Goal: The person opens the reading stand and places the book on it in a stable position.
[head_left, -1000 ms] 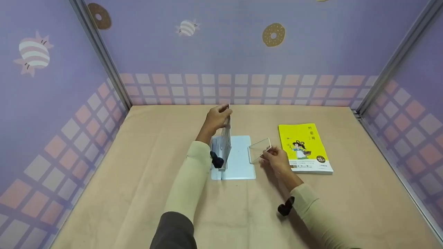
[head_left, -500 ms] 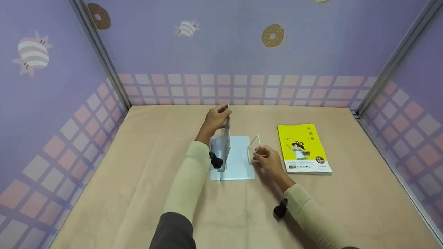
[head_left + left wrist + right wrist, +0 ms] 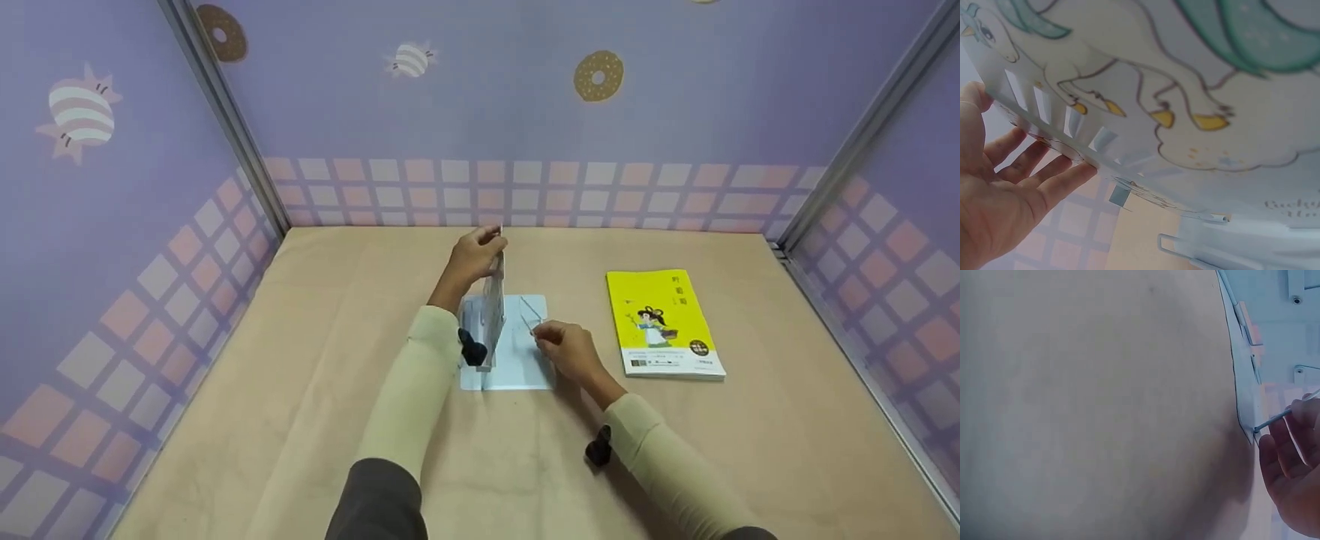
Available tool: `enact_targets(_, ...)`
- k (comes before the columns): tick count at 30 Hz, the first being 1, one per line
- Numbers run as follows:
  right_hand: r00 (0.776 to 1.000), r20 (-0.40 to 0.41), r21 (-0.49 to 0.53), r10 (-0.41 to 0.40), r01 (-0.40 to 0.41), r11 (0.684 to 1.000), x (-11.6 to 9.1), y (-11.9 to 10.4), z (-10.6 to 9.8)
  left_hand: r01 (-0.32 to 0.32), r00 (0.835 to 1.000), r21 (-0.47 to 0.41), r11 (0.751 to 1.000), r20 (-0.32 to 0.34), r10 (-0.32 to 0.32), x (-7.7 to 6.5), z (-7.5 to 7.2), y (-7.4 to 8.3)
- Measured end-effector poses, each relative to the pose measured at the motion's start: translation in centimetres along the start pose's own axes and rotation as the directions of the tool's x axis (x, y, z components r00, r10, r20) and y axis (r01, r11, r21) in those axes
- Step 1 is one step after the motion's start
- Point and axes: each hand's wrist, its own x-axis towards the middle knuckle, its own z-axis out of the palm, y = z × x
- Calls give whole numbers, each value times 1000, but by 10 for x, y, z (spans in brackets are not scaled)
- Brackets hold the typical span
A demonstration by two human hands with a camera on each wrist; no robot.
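Note:
A book stand stands part unfolded: its light blue base (image 3: 517,371) lies flat and its unicorn-printed panel (image 3: 1145,112) rises nearly upright, edge-on in the head view. My left hand (image 3: 474,256) grips the panel's top edge, thumb on one face and fingers on the other. A thin wire support (image 3: 528,308) is hinged at the base's right side and now leans inward over it. Between thumb and fingers my right hand (image 3: 574,351) pinches this wire (image 3: 1273,420), low over the base's right edge.
To the right lies a yellow-covered book (image 3: 664,315) on the beige tablecloth (image 3: 337,315). Patterned purple walls (image 3: 487,97) enclose the table at the back and both sides.
My right hand has moved left, swinging the wire support from right of the base to leaning over it. The left hand and the panel stay where they were.

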Motion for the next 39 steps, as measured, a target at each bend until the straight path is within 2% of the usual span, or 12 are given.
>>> enact_targets(6,999,10,-104,-30,31,994,2,-1,4,-26,1000,77,997,-10,27,1,6,0)
enact_targets(10,998,3,-130,-59,59,990,3,-3,4,-40,999,131,991,-5,41,2,9,3)
enact_targets(15,996,-10,-148,-83,81,986,3,-1,2,-54,998,200,978,-6,56,3,21,6)
enact_targets(22,997,29,-109,-68,71,992,-1,4,-1,-80,997,291,953,0,83,2,40,5)
enact_targets(28,997,12,-93,-74,75,993,-3,5,-1,-90,996,338,937,26,87,2,52,3)
enact_targets(34,998,42,-44,-39,40,998,-5,6,-3,-81,997,353,932,32,74,3,57,0)
enact_targets(39,998,22,-30,-52,53,998,-10,6,-5,-94,995,352,931,54,80,5,57,-3)
